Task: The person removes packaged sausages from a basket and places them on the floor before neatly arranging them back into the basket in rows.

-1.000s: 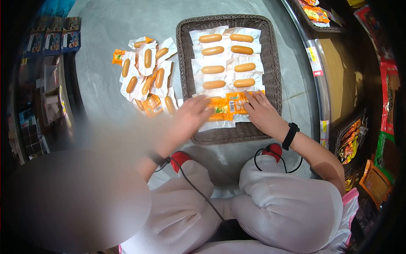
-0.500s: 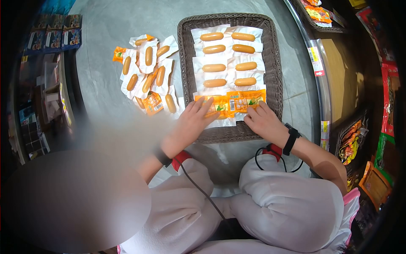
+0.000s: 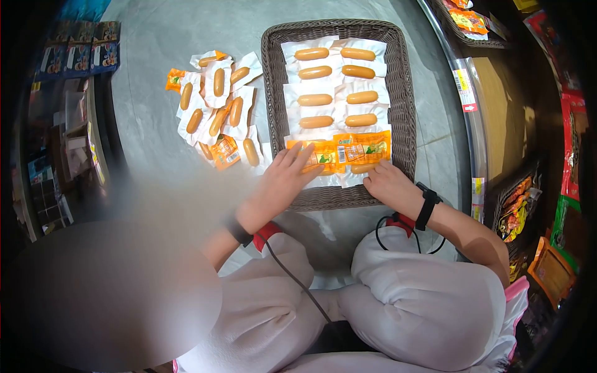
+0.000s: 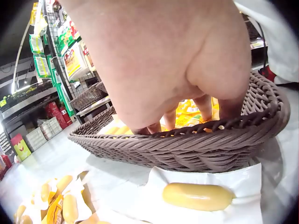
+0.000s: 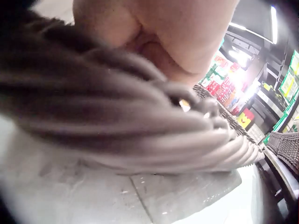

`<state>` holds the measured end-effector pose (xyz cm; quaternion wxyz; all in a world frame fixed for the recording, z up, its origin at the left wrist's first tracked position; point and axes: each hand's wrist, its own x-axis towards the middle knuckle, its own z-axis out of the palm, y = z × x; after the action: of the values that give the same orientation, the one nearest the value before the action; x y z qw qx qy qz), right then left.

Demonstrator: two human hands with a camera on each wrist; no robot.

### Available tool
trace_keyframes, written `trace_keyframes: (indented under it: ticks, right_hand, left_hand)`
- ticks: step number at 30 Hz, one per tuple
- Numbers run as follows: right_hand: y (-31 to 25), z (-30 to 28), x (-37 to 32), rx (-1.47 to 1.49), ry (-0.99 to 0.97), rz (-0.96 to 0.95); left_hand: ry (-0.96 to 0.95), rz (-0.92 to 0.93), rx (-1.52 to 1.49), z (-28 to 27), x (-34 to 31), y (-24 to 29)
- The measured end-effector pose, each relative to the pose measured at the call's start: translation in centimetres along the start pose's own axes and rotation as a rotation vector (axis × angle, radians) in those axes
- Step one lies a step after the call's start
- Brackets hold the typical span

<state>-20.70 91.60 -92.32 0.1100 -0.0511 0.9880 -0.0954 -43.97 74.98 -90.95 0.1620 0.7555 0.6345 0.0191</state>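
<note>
Two orange printed packets lie side by side at the near end of a brown wicker basket (image 3: pixel 336 202). On the left orange packet (image 3: pixel 320 149) rest the spread fingers of my left hand (image 3: pixel 277 183), which reaches over the basket rim in the left wrist view. My right hand (image 3: pixel 395 186), its fingers bent, pinches at the right end of a packaged sausage (image 3: pixel 362 168) just below the right orange packet (image 3: pixel 367 147). In the right wrist view the basket wall hides those fingertips. Farther up the basket, sausages (image 3: pixel 313 99) on white wrappers lie in two columns.
A loose pile of packaged sausages (image 3: pixel 219 84) lies on the grey floor (image 3: pixel 161 31) left of the basket. Shelves with packets (image 3: pixel 106 46) stand at the left, and a shelf edge with price tags (image 3: pixel 463 90) runs along the right. A black cable (image 3: pixel 292 280) crosses the lap.
Both hands have drawn back toward the near side, uncovering more of the orange packets. The right fingers moved from the right packet's top to its near edge, where a sausage now shows.
</note>
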Motion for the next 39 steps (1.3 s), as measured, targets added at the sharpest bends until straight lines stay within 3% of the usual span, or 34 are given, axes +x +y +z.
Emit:
trace_keyframes:
  ticks: [4, 7, 10, 13, 22, 27, 31, 33, 36, 37, 39]
  right_hand:
    - [0.7, -1.9, 0.9, 0.277, -0.195, 0.126]
    - [1.0, -2.8, 2.0, 0.243, 0.085, 0.217]
    - [1.4, -1.8, 3.1, 0.071, 0.178, 0.293]
    - [1.6, -0.2, 2.4, 0.182, 0.012, 0.315]
    - [1.9, -0.1, 1.7, 0.241, -0.022, 0.298]
    - [2.0, -0.1, 1.7, 0.154, -0.026, 0.273]
    - [1.8, -0.2, 1.7, 0.053, 0.003, 0.257]
    - [1.8, -0.6, 1.8, 0.012, 0.005, 0.248]
    - [1.8, -1.0, 2.2, 0.039, 0.066, 0.246]
    - [1.8, -1.2, 2.4, 0.062, 0.095, 0.245]
    - [1.8, -1.5, 2.9, 0.036, 0.128, 0.232]
  left_hand:
    - [0.016, -0.006, -0.024, 0.1, 0.0, 0.0]
    - [0.013, -0.006, -0.034, 0.0, 0.1, 0.0]
    - [0.011, -0.013, -0.034, -0.2, 0.2, 0.1]
    - [0.003, -0.008, -0.028, -0.1, 0.2, 0.0]
    - [0.013, -0.009, -0.054, -0.3, 0.2, 0.0]
    - [0.147, -0.034, -0.233, -0.8, 0.2, -1.1]
    - [0.227, -0.274, -0.328, -5.1, -0.4, -4.8]
    - [0.376, -0.537, -0.261, -4.8, -1.8, -7.2]
    - [0.174, -0.742, -0.253, -3.5, -3.8, -10.5]
    - [0.164, -0.794, -0.334, -3.2, -4.0, -10.4]
    - [-0.037, -0.991, -0.351, -2.0, -4.0, -9.2]
